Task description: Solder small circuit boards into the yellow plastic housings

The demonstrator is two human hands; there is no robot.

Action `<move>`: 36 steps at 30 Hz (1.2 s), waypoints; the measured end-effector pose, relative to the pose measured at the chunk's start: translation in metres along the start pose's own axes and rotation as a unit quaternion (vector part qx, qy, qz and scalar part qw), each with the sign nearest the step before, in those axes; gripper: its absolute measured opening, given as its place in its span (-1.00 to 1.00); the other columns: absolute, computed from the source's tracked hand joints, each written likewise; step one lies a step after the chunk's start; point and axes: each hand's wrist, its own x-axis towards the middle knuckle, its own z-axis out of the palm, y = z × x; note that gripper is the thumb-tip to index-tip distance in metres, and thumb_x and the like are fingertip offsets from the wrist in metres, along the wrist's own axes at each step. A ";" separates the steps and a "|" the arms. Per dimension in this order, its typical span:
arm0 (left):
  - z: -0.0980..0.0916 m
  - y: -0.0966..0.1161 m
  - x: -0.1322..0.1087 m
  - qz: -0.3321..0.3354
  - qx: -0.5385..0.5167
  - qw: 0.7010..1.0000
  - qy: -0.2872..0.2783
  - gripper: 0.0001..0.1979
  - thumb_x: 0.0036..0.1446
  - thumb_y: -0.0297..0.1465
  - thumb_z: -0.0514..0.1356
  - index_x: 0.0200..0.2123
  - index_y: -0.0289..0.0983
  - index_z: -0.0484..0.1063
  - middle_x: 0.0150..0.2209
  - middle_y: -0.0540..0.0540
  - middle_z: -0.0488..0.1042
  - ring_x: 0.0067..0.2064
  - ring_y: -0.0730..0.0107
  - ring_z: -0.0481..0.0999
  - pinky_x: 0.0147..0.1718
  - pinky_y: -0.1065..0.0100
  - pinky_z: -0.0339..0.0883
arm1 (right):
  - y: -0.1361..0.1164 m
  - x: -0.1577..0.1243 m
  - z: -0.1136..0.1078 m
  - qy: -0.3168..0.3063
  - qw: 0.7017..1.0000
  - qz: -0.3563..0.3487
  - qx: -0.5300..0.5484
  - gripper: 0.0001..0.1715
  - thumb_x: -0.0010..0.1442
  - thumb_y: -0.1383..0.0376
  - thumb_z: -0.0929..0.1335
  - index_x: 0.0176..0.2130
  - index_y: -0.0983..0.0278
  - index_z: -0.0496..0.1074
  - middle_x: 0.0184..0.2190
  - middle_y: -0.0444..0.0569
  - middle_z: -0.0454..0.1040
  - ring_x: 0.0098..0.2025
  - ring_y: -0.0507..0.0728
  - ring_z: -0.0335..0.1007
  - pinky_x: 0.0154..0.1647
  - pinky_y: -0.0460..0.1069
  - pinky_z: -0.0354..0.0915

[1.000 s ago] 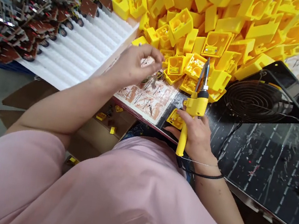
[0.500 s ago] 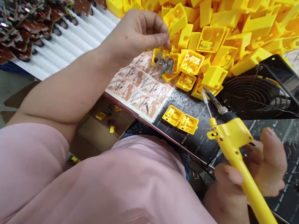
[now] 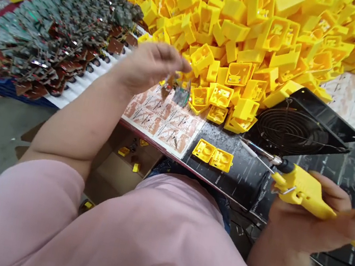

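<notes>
My left hand (image 3: 153,64) is closed in a pinch, and a small wired circuit board (image 3: 180,94) hangs blurred beneath its fingers, over the printed sheets. Its leads are too smeared to make out. On the right, my right hand (image 3: 313,221) is wrapped around a yellow soldering gun (image 3: 308,190), its metal tip pointing left above the black mat. Between the hands, an opened yellow plastic case (image 3: 213,155) lies flat on the mat, inner sides up. Neither hand touches this case.
A big heap of yellow cases (image 3: 237,29) fills the back. A black fan (image 3: 292,123) stands right of it. At left, many circuit boards (image 3: 68,31) are piled on white foam (image 3: 67,96). A cardboard box (image 3: 110,176) sits below the table edge.
The view has tilted, showing more of the far table. My right hand has turned the soldering gun and moved it right. The circuit board has swung lower and left under my left hand.
</notes>
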 end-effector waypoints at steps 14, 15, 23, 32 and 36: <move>0.054 -0.018 -0.038 0.120 0.275 0.928 -0.220 -0.81 0.21 -0.27 0.20 -0.33 -0.20 0.58 -0.34 0.02 0.63 -0.19 0.29 0.62 0.27 -0.14 0.30 | 0.002 -0.006 -0.003 -0.017 0.998 -0.058 0.032 -0.55 0.13 -0.03 0.52 -0.41 0.32 0.69 -0.53 -0.03 0.54 -0.50 0.06 0.44 -0.46 -0.03 0.35; 0.063 -0.020 -0.045 0.142 0.319 0.912 -0.216 -0.79 0.24 -0.30 0.17 -0.33 -0.20 0.59 -0.34 0.01 0.64 -0.15 0.26 0.61 0.34 -0.22 0.18 | -0.001 -0.011 -0.005 -0.040 0.996 -0.081 0.019 -0.64 0.12 0.04 0.55 -0.33 0.31 0.71 -0.49 -0.04 0.58 -0.49 0.04 0.45 -0.44 -0.04 0.36; 0.095 -0.034 -0.059 0.201 0.464 0.851 -0.139 -0.72 0.27 -0.34 0.09 -0.39 -0.22 0.58 -0.40 -0.09 0.61 -0.10 0.10 0.55 0.28 -0.29 0.15 | -0.021 -0.027 -0.030 -0.309 0.917 -0.247 -0.057 -0.41 0.09 0.43 0.59 0.11 0.18 0.61 -0.22 -0.04 0.71 -0.39 0.10 0.62 -0.45 -0.06 0.53; 0.102 -0.034 -0.059 0.221 0.505 0.827 -0.111 -0.72 0.26 -0.36 0.07 -0.42 -0.22 0.54 -0.42 -0.09 0.58 -0.12 0.08 0.57 0.24 -0.28 0.23 | -0.041 -0.033 -0.008 -0.381 0.836 -0.362 -0.161 -0.72 0.16 0.37 0.58 -0.26 0.21 0.45 -0.47 -0.14 0.62 -0.51 0.05 0.56 -0.63 -0.11 0.37; 0.101 -0.033 -0.056 0.221 0.505 0.826 -0.120 -0.72 0.25 -0.35 0.08 -0.44 -0.21 0.54 -0.43 -0.07 0.56 -0.13 0.10 0.56 0.26 -0.28 0.21 | -0.047 -0.032 -0.003 -0.402 0.803 -0.401 -0.181 -0.72 0.17 0.40 0.58 -0.29 0.23 0.43 -0.45 -0.12 0.62 -0.49 0.04 0.57 -0.55 -0.11 0.40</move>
